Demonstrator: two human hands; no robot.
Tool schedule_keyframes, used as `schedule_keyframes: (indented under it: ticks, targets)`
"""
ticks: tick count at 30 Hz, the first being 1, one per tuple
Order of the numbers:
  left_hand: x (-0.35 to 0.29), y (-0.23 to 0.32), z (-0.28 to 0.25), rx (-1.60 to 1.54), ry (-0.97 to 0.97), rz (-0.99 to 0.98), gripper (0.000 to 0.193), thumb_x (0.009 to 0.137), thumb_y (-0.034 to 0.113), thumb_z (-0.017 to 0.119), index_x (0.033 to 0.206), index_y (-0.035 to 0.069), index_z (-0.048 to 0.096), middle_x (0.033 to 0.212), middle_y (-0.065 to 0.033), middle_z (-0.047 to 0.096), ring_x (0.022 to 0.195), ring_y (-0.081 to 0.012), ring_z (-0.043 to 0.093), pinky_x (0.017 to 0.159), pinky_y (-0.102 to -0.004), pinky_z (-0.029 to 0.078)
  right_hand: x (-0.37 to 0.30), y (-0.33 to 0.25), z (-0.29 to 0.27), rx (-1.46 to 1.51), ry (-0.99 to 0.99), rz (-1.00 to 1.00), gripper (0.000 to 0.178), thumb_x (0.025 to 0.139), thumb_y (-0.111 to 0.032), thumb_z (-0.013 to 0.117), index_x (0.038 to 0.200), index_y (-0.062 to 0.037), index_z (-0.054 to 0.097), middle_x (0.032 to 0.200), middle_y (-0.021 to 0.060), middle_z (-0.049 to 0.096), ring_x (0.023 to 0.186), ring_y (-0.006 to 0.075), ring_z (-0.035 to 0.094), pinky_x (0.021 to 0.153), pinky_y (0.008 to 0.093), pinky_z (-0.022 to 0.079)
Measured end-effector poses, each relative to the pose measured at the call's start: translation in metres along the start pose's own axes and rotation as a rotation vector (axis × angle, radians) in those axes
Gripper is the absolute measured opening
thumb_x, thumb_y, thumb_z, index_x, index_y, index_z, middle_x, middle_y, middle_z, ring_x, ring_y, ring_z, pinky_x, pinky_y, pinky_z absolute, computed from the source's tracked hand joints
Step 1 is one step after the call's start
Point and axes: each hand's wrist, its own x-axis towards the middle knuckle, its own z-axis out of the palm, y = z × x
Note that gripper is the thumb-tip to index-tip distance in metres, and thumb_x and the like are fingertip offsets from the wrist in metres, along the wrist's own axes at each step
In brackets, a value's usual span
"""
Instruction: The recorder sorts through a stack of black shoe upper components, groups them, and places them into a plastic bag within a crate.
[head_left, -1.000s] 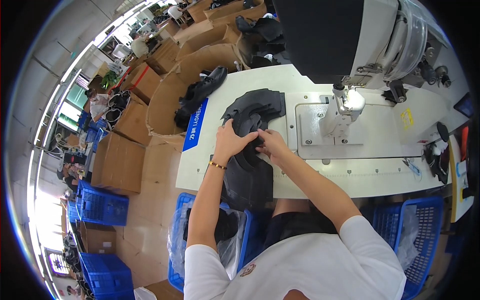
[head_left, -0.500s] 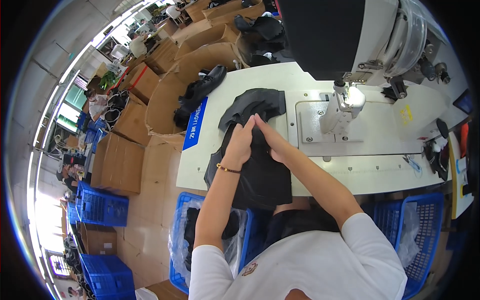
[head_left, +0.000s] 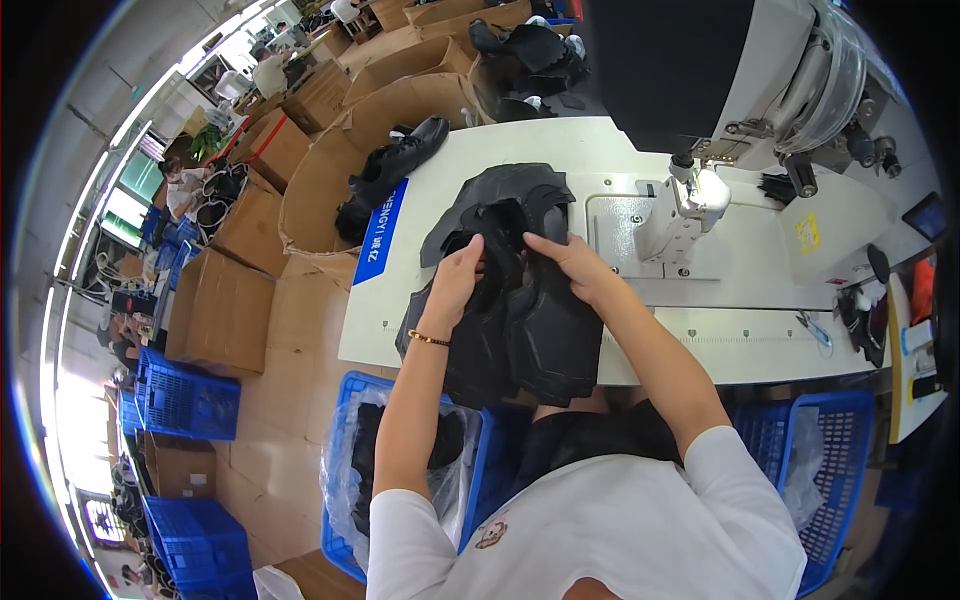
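A black shoe upper (head_left: 552, 335), spread apart around its middle opening, lies at the front edge of the white sewing table (head_left: 640, 350) and hangs slightly over it. My left hand (head_left: 457, 285), with a beaded bracelet at the wrist, pinches the left side of that opening. On the opposite side, my right hand (head_left: 574, 266) grips the edge, thumb on top and fingers underneath. Beyond both hands, more flat black shoe-upper material (head_left: 492, 185) rests on the tabletop. The sewing machine's post and head (head_left: 690, 210) stand to the right of my right hand.
Black shoes (head_left: 395, 170) lie at the table's left edge, beside a large cardboard box (head_left: 300, 215). Blue crates (head_left: 350, 560) (head_left: 840, 480) flank my lap. Small snips (head_left: 815, 328) lie at the right. Several people work in the far left background.
My hands were together, fingertips touching over the black upper. Now they have parted sideways, and the upper is opened out between them.
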Motion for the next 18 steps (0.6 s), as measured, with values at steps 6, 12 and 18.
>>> schedule_keyframes:
  ticks: [6, 12, 18]
  targets:
    - [0.011, -0.017, -0.005, 0.530, -0.008, 0.266, 0.028, 0.079, 0.017, 0.059, 0.094, -0.007, 0.055, 0.076, -0.0045, 0.059, 0.064, -0.0142, 0.054, 0.060, -0.0265, 0.043, -0.015, -0.025, 0.016, -0.383, 0.112, -0.078, 0.058, 0.073, -0.031, 0.068, 0.113, 0.0035, 0.044, 0.100, 0.0110, 0.056, 0.091, 0.0184, 0.054, 0.076, 0.0318, 0.046]
    - [0.019, -0.031, 0.002, -0.270, -0.081, 0.094, 0.025, 0.081, 0.003, 0.047, 0.106, -0.003, 0.048, 0.090, -0.0121, 0.058, 0.079, -0.0164, 0.059, 0.070, -0.0270, 0.048, 0.017, -0.092, 0.028, -0.086, -0.025, -0.057, 0.029, 0.083, -0.030, 0.050, 0.090, -0.0031, 0.059, 0.081, 0.0050, 0.062, 0.066, 0.0150, 0.059, 0.060, 0.0283, 0.049]
    - [-0.006, -0.011, -0.009, -0.536, -0.322, -0.059, 0.028, 0.081, -0.005, 0.038, 0.109, -0.005, 0.042, 0.105, -0.0159, 0.052, 0.092, -0.0245, 0.056, 0.079, -0.0321, 0.047, 0.007, -0.153, 0.102, -0.150, -0.129, -0.150, 0.024, 0.080, -0.024, 0.054, 0.090, -0.0027, 0.059, 0.075, 0.0079, 0.062, 0.061, 0.0165, 0.059, 0.058, 0.0286, 0.050]
